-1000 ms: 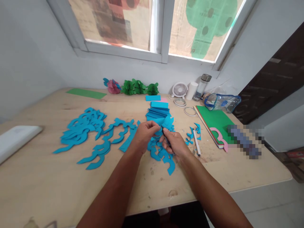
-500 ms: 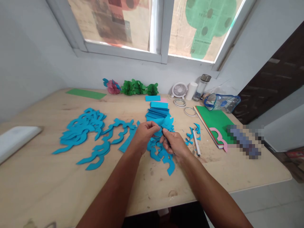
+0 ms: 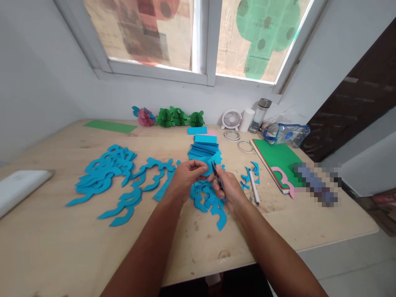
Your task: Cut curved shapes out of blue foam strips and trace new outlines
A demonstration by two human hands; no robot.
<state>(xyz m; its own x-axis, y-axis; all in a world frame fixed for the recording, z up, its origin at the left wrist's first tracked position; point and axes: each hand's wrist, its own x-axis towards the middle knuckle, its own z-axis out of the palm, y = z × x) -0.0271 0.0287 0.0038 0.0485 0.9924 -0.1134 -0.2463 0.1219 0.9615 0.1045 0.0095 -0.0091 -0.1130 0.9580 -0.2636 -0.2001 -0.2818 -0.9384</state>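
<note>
My left hand point(image 3: 188, 175) pinches a piece of blue paper point(image 3: 211, 168) between thumb and fingers, over the middle of the table. Close on its right, my right hand point(image 3: 228, 185) is closed around dark-handled scissors point(image 3: 218, 175), whose blades point up and away beside the paper. Below both hands lie curvy blue paper cut-outs point(image 3: 219, 216). Just beyond them is a stack of folded blue paper strips point(image 3: 204, 149). To the left spread more scalloped blue cut-outs point(image 3: 122, 202) and a larger heap of them point(image 3: 105, 169).
Small blue scraps point(image 3: 255, 171) and a white marker point(image 3: 254, 187) lie to the right, near green paper sheets point(image 3: 275, 154) with a pink cut-out point(image 3: 283, 179). Along the wall stand green paper ornaments point(image 3: 167, 117), a small fan point(image 3: 231, 119) and a bottle point(image 3: 260, 115). Tape rolls point(image 3: 245, 147) lie in front.
My right hand has turned so the scissors' blades now show, pointing upward beside the paper. My left hand still pinches the blue paper. The whole view has shifted slightly.
</note>
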